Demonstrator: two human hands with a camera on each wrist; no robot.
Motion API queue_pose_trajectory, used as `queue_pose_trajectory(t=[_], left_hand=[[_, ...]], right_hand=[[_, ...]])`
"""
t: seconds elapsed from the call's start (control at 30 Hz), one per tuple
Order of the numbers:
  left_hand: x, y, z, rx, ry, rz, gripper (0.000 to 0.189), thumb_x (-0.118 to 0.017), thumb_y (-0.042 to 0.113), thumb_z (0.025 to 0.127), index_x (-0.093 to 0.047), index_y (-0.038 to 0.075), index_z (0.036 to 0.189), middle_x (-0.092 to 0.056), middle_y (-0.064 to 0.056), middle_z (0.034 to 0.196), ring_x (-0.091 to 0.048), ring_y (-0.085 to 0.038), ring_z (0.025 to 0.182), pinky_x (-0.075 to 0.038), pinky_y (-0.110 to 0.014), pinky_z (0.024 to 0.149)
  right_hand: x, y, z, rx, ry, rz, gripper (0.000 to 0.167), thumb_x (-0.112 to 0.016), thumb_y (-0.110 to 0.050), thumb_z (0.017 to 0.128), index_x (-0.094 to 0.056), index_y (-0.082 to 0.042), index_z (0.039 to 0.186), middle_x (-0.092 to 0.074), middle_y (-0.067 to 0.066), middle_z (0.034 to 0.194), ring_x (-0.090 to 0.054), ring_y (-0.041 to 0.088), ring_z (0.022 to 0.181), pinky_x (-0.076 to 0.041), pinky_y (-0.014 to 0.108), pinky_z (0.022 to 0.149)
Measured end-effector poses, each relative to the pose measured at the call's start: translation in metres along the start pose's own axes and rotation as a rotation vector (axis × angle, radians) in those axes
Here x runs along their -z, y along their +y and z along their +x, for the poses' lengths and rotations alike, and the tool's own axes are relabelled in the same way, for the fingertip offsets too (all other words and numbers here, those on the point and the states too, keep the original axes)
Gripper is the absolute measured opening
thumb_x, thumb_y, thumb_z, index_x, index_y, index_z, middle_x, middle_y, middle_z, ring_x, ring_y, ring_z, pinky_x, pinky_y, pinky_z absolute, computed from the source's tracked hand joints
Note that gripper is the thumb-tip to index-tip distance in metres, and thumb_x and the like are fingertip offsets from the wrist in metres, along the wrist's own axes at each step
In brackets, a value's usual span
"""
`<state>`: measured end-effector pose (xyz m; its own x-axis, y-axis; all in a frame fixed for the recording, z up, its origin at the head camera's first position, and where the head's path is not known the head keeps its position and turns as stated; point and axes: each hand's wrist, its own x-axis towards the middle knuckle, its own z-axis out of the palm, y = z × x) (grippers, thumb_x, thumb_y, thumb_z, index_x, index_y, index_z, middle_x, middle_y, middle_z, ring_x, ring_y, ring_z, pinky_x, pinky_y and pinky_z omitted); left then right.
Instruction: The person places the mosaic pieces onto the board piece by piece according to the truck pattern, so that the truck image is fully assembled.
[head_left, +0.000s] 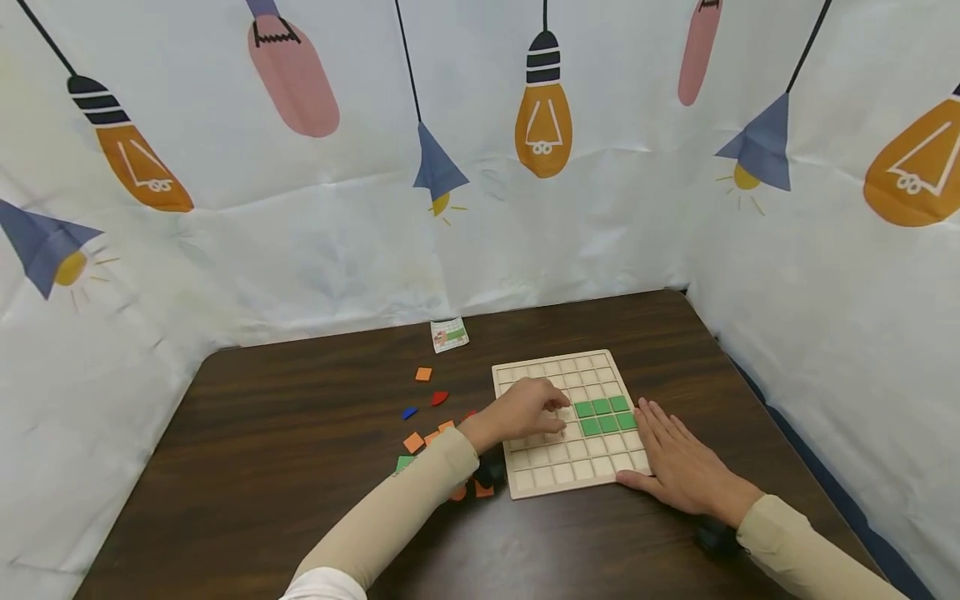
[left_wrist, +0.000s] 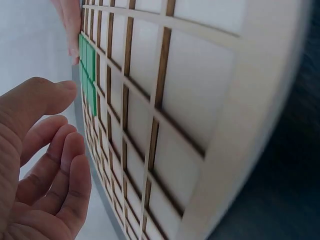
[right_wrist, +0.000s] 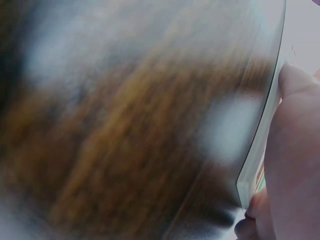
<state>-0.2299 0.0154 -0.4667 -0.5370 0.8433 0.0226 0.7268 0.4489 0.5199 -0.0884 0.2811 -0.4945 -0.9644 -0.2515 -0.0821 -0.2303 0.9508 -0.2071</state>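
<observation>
I count six square green tiles [head_left: 602,407] on the square pale-wood grid board [head_left: 543,477], two rows of three, toward its right side. Left of the board lie loose flat pieces: one small blue piece [head_left: 408,412], one green piece [head_left: 405,462], two red pieces [head_left: 439,398] and about six orange pieces [head_left: 413,442]. The left sleeve [head_left: 420,508] covers part of that scatter, so I can't count it fully.

The left hand [head_left: 528,410] hovers over the board just beside the tiles, fingers loosely bent and thumb apart from them, gripping nothing that I can see. The right hand [head_left: 678,458] lies along the board's right edge, fingers straight, thumb at the near corner, grasping nothing.

A small white printed card [head_left: 450,335] lies behind the board on the dark brown wood-grain table [head_left: 262,433], and white lamp-print cloth [head_left: 570,225] hangs around. Six of the board's shallow compartments hold the green tiles, one apiece; other uncovered ones show pale bottoms.
</observation>
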Motion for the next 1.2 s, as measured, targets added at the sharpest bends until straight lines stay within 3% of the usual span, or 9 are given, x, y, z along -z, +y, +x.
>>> queue_pose_trajectory(t=[0.13,0.3,0.5,0.7,1.2], left_hand=[[0.01,-0.003,-0.008,0.009,0.017,0.012,0.031,-0.073,0.019,0.095,-0.075,0.007,0.124,-0.076,-0.008,0.115,-0.072,-0.018,0.103,-0.057,-0.023,0.089],[0.023,-0.009,-0.022,0.064,0.026,0.015,0.034,-0.073,0.021,0.096,-0.074,0.007,0.127,-0.075,-0.008,0.117,-0.072,-0.019,0.104,-0.059,-0.027,0.089],[0.038,-0.019,-0.044,0.106,0.067,0.002,0.034,-0.074,0.019,0.096,-0.073,0.005,0.127,-0.075,-0.009,0.119,-0.072,-0.022,0.105,-0.06,-0.035,0.092],[0.05,-0.027,-0.068,0.147,0.105,-0.008,0.035,-0.074,0.018,0.095,-0.073,0.004,0.127,-0.073,-0.011,0.121,-0.072,-0.023,0.105,-0.061,-0.033,0.089],[0.063,-0.044,-0.128,0.215,0.11,0.027,0.033,-0.077,0.02,0.094,-0.075,0.007,0.125,-0.072,-0.007,0.114,-0.071,-0.021,0.103,-0.06,-0.033,0.089]], right_hand=[[0.001,0.0,0.0,-0.002,-0.009,0.008,0.107,-0.05,-0.074,0.096,-0.025,0.007,0.161,-0.021,0.028,0.17,-0.024,0.048,0.157,-0.027,0.066,0.123],[0.001,0.0,0.0,-0.003,-0.022,0.023,0.107,-0.051,-0.073,0.096,-0.023,0.007,0.161,-0.018,0.029,0.17,-0.022,0.049,0.157,-0.025,0.067,0.124],[0.001,0.0,-0.001,-0.008,-0.029,0.023,0.108,-0.052,-0.072,0.095,-0.022,0.007,0.162,-0.018,0.029,0.17,-0.022,0.049,0.157,-0.024,0.067,0.124],[0.001,-0.002,-0.001,-0.006,-0.026,0.021,0.107,-0.053,-0.071,0.096,-0.023,0.007,0.161,-0.018,0.03,0.17,-0.023,0.05,0.157,-0.025,0.067,0.123],[-0.004,-0.005,-0.001,0.016,-0.023,0.027,0.107,-0.055,-0.069,0.096,-0.021,0.007,0.162,-0.017,0.031,0.17,-0.023,0.051,0.156,-0.026,0.069,0.121]])
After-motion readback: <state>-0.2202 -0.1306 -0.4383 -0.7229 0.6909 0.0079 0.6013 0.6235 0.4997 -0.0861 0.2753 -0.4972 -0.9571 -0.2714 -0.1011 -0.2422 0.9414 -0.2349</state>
